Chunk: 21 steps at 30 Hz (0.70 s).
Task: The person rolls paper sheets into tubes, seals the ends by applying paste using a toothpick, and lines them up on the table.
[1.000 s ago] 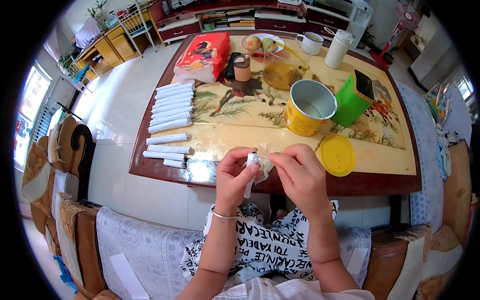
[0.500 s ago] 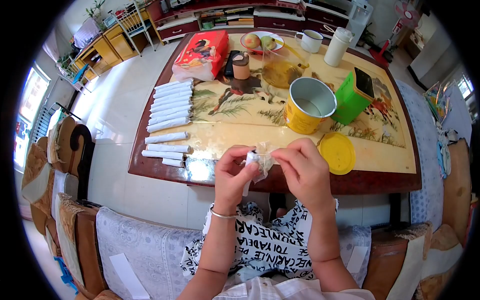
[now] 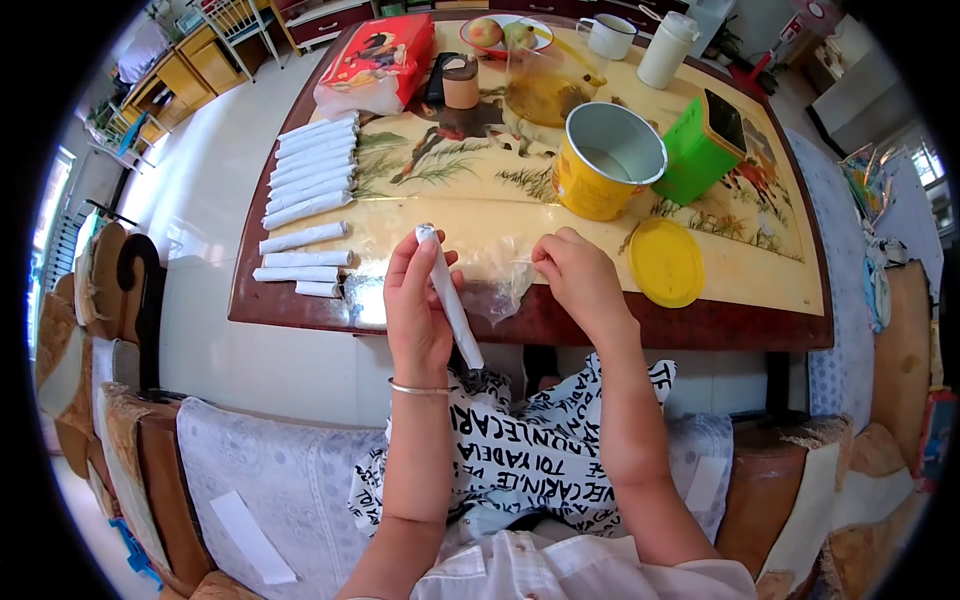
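Note:
My left hand is closed around a white paper roll. The roll is held at a slant, its upper end at my fingertips and its lower end over my lap. My right hand pinches a thin, clear plastic film or bag that hangs down at the table's front edge. Several similar white paper rolls lie in a column on the table's left side, with one shorter roll nearest me. A yellow plastic lid lies just right of my right hand.
On the table stand an open yellow tin, a green container, a clear jug with yellowish liquid, a white bottle, an enamel mug, a fruit plate and a red package.
My hands have moved apart. The paper roll has moved left with my left hand, away from the clear plastic, which stays in my right hand. The camera view has shifted.

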{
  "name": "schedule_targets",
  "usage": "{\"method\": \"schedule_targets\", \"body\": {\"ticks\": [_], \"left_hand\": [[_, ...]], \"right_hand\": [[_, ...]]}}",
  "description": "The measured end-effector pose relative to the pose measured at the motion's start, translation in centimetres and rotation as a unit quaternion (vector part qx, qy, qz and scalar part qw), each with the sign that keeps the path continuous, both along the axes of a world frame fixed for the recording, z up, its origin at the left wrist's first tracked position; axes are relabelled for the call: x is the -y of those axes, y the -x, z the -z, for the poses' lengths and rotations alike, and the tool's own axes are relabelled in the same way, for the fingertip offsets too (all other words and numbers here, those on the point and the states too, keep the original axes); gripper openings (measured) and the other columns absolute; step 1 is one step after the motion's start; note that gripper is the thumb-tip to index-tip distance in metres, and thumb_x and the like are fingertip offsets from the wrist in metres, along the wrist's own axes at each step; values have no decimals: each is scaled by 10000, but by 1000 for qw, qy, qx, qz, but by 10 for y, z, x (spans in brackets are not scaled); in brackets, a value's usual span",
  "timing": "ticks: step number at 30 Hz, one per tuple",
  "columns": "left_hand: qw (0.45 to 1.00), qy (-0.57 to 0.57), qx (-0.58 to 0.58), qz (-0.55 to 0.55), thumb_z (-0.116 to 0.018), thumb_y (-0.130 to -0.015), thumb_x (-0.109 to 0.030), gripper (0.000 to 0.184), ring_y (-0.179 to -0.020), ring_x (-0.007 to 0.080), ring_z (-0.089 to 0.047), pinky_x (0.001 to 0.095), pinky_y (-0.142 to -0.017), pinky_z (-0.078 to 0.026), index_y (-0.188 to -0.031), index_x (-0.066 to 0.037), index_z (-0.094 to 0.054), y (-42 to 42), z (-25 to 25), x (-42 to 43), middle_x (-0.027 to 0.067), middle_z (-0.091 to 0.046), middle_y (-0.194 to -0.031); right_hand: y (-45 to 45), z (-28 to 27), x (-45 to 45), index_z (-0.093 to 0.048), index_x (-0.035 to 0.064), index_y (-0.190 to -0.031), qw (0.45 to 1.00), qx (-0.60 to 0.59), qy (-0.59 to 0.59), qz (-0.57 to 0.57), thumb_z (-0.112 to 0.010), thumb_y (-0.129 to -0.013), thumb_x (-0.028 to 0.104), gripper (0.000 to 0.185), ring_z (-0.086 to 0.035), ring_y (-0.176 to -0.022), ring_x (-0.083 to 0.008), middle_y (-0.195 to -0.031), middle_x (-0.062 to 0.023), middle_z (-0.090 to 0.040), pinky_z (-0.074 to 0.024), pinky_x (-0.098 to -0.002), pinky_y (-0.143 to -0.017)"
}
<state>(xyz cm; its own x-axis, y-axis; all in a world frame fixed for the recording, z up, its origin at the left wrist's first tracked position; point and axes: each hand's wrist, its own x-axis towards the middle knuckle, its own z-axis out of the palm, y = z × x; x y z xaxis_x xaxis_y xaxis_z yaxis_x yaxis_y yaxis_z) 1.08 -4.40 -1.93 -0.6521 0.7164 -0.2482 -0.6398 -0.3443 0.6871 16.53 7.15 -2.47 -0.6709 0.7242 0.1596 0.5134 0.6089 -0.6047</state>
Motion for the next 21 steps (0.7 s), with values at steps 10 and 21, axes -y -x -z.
{"method": "schedule_targets", "body": {"ticks": [10, 21], "left_hand": [[995, 67, 28, 64, -636, -885, -143, 248, -972, 213, -582, 404, -814, -547, -1110, -75, -557, -2, 24, -6, 46, -599, -1098], [996, 75, 14, 44, -624, -890, -130, 225, -952, 195, -593, 403, -817, -546, -1097, -70, -557, -4, 23, -8, 48, -606, -1105]], "right_hand": [[3, 1, -3, -607, 63, -829, 999, 44, -13, 1, -639, -811, 109, 59, -586, -835, -314, -845, -111, -560, -471, -415, -715], [-3, -2, -7, -597, 47, -808, 998, -7, 36, -45, -625, -796, 66, 36, -574, -813, -320, -838, -126, -545, -462, -408, -707]]}}
